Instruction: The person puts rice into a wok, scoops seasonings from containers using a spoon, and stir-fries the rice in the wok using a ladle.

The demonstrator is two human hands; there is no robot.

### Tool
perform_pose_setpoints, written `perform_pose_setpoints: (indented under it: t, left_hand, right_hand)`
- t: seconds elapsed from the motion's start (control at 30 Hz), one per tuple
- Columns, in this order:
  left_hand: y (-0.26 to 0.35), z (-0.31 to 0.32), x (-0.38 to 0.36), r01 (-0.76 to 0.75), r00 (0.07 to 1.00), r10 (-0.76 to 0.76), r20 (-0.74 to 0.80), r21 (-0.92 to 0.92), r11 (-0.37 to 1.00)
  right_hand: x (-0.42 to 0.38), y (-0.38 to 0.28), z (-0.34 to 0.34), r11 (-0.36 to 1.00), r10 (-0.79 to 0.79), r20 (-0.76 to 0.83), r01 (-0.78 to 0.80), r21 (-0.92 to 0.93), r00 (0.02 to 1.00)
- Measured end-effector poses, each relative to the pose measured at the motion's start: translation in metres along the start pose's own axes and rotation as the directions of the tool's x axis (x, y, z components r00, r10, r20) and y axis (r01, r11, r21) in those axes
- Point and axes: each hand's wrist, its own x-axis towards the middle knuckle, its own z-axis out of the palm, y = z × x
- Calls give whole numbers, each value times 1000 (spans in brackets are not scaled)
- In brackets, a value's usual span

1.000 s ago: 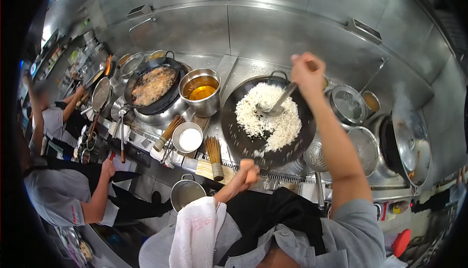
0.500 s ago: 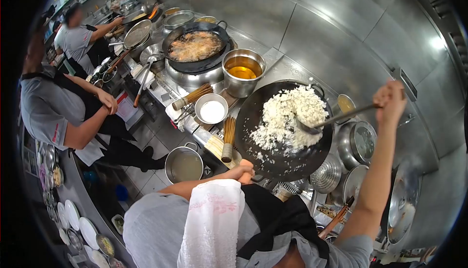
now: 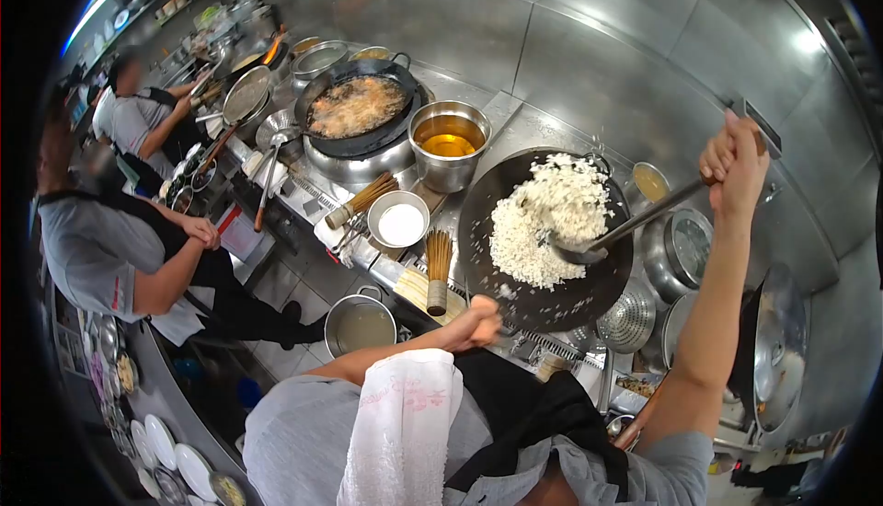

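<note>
Rice in a wok, ladle worked from the right

Loose white rice (image 3: 526,241) lies in a wide black wok (image 3: 584,308), ahead of the left hand and to the left of the right hand. The right hand (image 3: 734,167), raised, is wrapped around the handle of a ladle (image 3: 651,219), whose bowl sits in the grains. The left hand (image 3: 474,324) is a curled fist at the wok's near edge; whether it grips anything cannot be told.

A steady wok and a ladle swept low would probably turn the grains evenly and keep them inside the rim.

Counted: one ladle; two woks, the other (image 3: 317,101) far beyond the left hand, with frying food; two bamboo brushes (image 3: 439,262), one white-filled bowl (image 3: 376,214) and one amber-filled pot (image 3: 446,170), all beyond the left hand.
</note>
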Motion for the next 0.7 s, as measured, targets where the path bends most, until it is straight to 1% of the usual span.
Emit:
perform_pose_setpoints:
  t: [0.03, 0.07, 0.1, 0.13, 0.17, 0.2, 0.23, 0.27, 0.3, 0.33, 0.4, 0.43, 0.47, 0.5, 0.53, 0.57, 0.6, 0.63, 0.67, 0.7]
  left_hand:
    - [2, 2, 31, -74, 982, 85, 169, -73, 995]
    - [8, 16, 61, -68, 971, 93, 221, -119, 991]
    - [31, 65, 54, -76, 997, 77, -1, -178, 981]
    - [31, 59, 57, -84, 993, 93, 75, -111, 990]
    - [30, 54, 63, -95, 982, 101, 160, -48, 994]
    - [16, 40, 55, -94, 985, 102, 142, -61, 994]
    - [1, 16, 40, -103, 986, 111, 126, -66, 992]
    - [-6, 10, 12, -88, 994, 90, 59, -31, 996]
    - [-13, 7, -15, -67, 998, 67, -15, -5, 998]
    - [-17, -1, -20, -62, 998, 62, -9, 4, 998]
    - [-15, -18, -18, 48, 996, -38, -81, 124, 991]
    - [-9, -17, 4, 21, 998, -15, -68, 93, 995]
    - [-2, -7, 30, -1, 998, 4, -58, 52, 999]
    - [23, 28, 32, -50, 995, 50, 89, -5, 999]
    - [24, 8, 84, 83, 948, -39, 315, -126, 989]
    - [36, 26, 92, 24, 920, -11, 391, -28, 999]
    - [31, 37, 80, -27, 973, 38, 228, -50, 998]
    - [25, 49, 72, -91, 993, 95, 68, -69, 994]
    - [11, 37, 65, -86, 992, 86, 96, -10, 996]
    - [-9, 7, 54, -82, 990, 75, 120, 58, 995]
  right_hand:
    - [-10, 3, 14, 998, 60, -5, -60, -36, 998]
    - [-20, 7, 28, 990, 123, -13, -123, -72, 992]
    - [-30, 41, 37, 989, 125, -42, -128, -78, 991]
    - [-38, 85, 34, 989, 121, -78, -127, -81, 990]
    - [-41, 102, 21, 993, 41, -44, -46, -107, 998]
    - [-37, 104, 5, 996, 25, -46, -29, -88, 999]
    - [-28, 99, -11, 998, -1, -45, -2, -62, 999]
    - [-14, 83, -19, 998, -28, -63, 24, -65, 998]
    - [-3, 57, -24, 1000, -3, -45, 2, -21, 999]
    - [3, 33, -23, 999, 28, -16, -28, 23, 999]
    - [4, -4, 4, 999, 36, -8, -36, -5, 999]
    - [2, -9, 20, 998, 56, 5, -55, -35, 998]
    - [-8, -4, 35, 995, 77, -17, -78, -65, 997]
    - [-20, 2, 50, 990, 95, -39, -98, -98, 995]
    - [-29, 27, 55, 987, 112, -60, -117, -105, 992]
    - [-38, 64, 49, 984, 127, -84, -136, -113, 988]
    - [-44, 97, 30, 993, 85, -81, -91, -70, 993]
    - [-42, 112, 13, 999, 37, -67, -39, -35, 997]
    - [-39, 103, 3, 999, 20, -60, -23, -46, 998]
    - [-41, 95, -9, 999, -33, -36, 31, -41, 999]
